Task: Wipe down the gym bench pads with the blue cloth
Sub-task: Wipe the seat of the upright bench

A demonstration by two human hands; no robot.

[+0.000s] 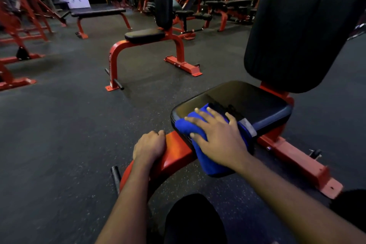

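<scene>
The seat pad (247,101) is the landmark here. The blue cloth (207,164) lies folded over the seat pad's front edge, part on top and part hanging down the front face, probably so one pass can clean both the top and the rolled lip. The right hand (215,134) lies flat on the cloth with fingers spread and straight, pressing rather than pinching, which spreads the pressure across a wide patch of vinyl. Just in front of the seat pad and lower, the left hand (149,145) rests on the red frame (176,152) with its fingers curled over the beam, apparently as a brace for the crouched body. Behind the seat pad the back pad (297,25) stands upright, well apart from the cloth.
</scene>
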